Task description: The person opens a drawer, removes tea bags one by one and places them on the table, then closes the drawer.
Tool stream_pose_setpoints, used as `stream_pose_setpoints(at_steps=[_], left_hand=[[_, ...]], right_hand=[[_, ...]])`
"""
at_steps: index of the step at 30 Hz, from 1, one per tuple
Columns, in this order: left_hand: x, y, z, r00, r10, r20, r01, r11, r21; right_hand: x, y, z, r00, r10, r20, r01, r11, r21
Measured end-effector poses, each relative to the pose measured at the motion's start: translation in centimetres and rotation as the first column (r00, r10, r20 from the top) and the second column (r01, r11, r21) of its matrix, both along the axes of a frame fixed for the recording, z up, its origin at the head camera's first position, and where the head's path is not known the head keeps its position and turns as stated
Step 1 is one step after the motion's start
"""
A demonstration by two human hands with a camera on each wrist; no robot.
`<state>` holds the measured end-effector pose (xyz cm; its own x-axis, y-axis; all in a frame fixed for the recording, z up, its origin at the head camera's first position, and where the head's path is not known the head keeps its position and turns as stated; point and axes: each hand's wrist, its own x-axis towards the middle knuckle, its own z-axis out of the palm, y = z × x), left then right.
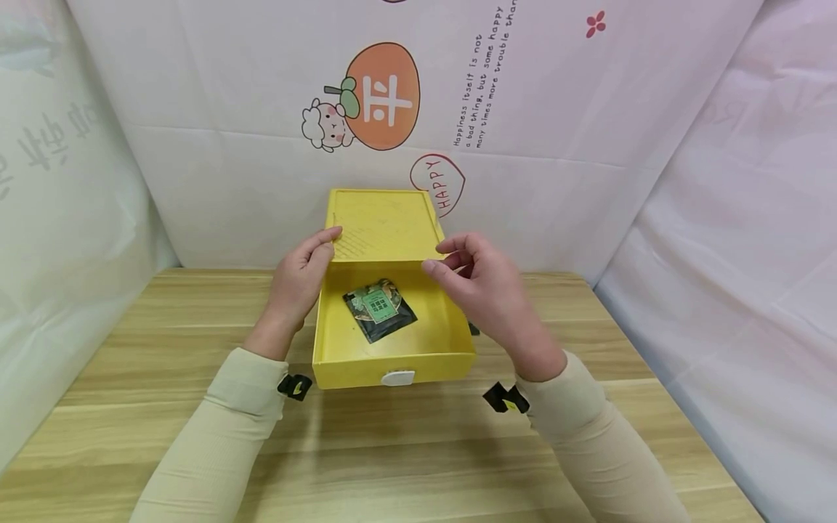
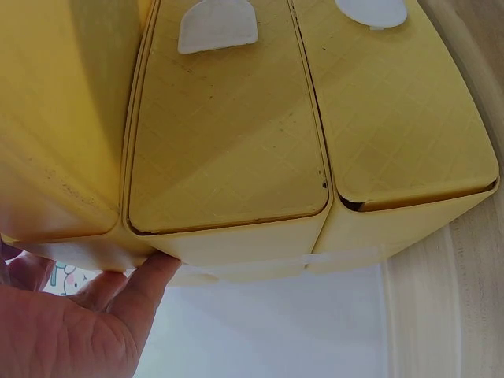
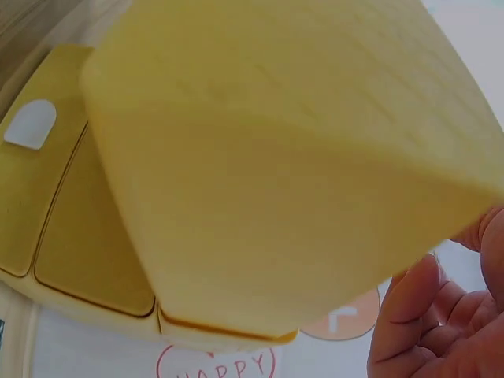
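Observation:
A yellow drawer cabinet (image 1: 386, 225) stands upright on the table, its top drawer (image 1: 392, 369) pulled far out. Inside that drawer lies a flat black packet (image 1: 379, 309) with a green label. My left hand (image 1: 301, 280) rests against the cabinet's upper left side, fingertips touching near the top edge; the left wrist view shows the fingers (image 2: 142, 295) against the side wall. Beside the drawer's right rear corner is my right hand (image 1: 487, 290), fingers loosely bent and nothing between them. In the right wrist view, the right hand (image 3: 449, 331) appears beside the drawer wall.
Two lower drawers (image 2: 228, 118) are pushed in, each with a white pull tab (image 2: 219, 25). A wooden table (image 1: 366, 465) lies beneath. Printed white cloth (image 1: 261, 87) hangs behind and at both sides. A small dark thing (image 1: 474, 329) shows partly behind the drawer's right side.

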<state>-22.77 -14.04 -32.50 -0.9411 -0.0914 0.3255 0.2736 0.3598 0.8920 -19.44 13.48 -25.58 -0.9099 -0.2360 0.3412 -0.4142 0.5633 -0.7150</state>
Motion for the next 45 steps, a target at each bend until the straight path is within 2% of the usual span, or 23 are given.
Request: stream_pose_setpoints(at_steps=[11, 24, 35, 45], left_hand=[[0.1, 0.0, 0.1, 1.000, 0.005, -0.001, -0.005, 1.000, -0.005], [0.1, 0.0, 0.1, 1.000, 0.003, -0.006, -0.003, 1.000, -0.013], [0.0, 0.0, 0.1, 1.000, -0.001, -0.010, 0.000, 1.000, -0.006], [0.1, 0.0, 0.0, 1.000, -0.004, -0.012, 0.004, 1.000, -0.004]], right_hand=[[0.9, -1.2, -0.4, 0.996, 0.093, 0.001, -0.093, 0.995, 0.047], [1.3, -2.6, -1.3, 0.988, 0.153, 0.008, -0.151, 0.965, 0.213], [1.2, -3.5, -1.1, 0.987, 0.142, 0.075, -0.161, 0.896, 0.413], [0.8, -4.4, -1.2, 0.988, 0.137, 0.073, -0.154, 0.796, 0.585]])
